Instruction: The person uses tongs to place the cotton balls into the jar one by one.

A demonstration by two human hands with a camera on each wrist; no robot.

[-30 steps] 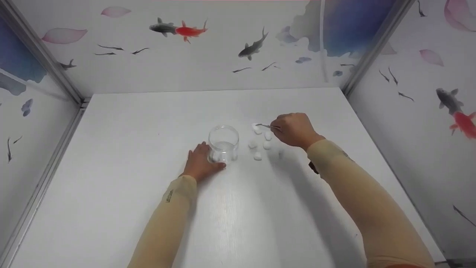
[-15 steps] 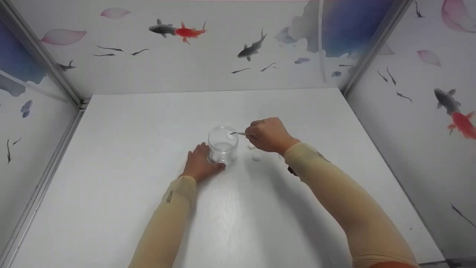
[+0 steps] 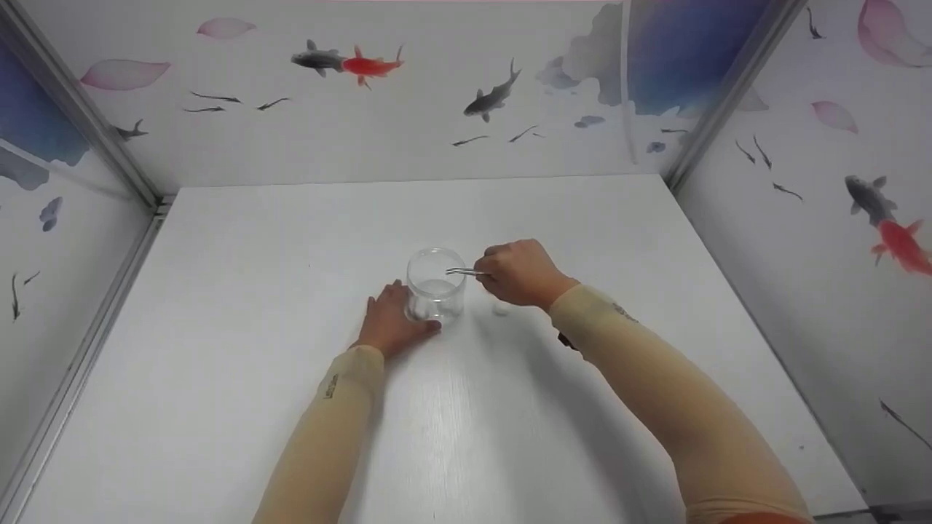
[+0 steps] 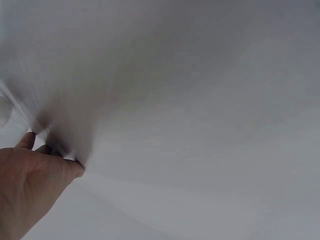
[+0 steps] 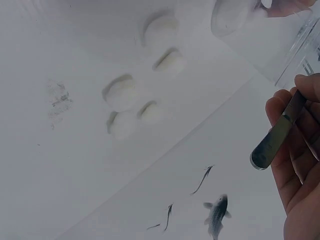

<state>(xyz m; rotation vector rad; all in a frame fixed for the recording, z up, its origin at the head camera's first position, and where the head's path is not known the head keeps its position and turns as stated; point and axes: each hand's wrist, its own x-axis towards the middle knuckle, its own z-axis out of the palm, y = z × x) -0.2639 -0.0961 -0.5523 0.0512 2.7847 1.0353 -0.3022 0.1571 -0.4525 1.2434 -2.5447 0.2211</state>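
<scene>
A clear jar (image 3: 437,295) stands upright mid-table with its mouth open. My left hand (image 3: 395,318) holds it from the left, thumb across its near side; the left wrist view catches this hand (image 4: 37,177) at the edge. My right hand (image 3: 520,273) pinches metal tweezers (image 3: 466,271), whose tips reach over the jar's mouth. No white ball shows at the tips. The tweezers' rounded rear end (image 5: 272,145) sticks out of the fist in the right wrist view. Several white cotton balls (image 5: 120,95) lie on the table; in the head view one cotton ball (image 3: 501,308) shows, the others hidden by my right hand.
The white tabletop (image 3: 306,233) is enclosed by printed panels at the back (image 3: 408,145) and both sides, joined by metal corner posts (image 3: 735,94). A grey smudge (image 5: 60,97) marks the table beside the cotton balls.
My right hand has moved left from the cotton balls to the jar's mouth. A white ball seen at the tweezer tips half a second ago is gone from them. My left hand has stayed put.
</scene>
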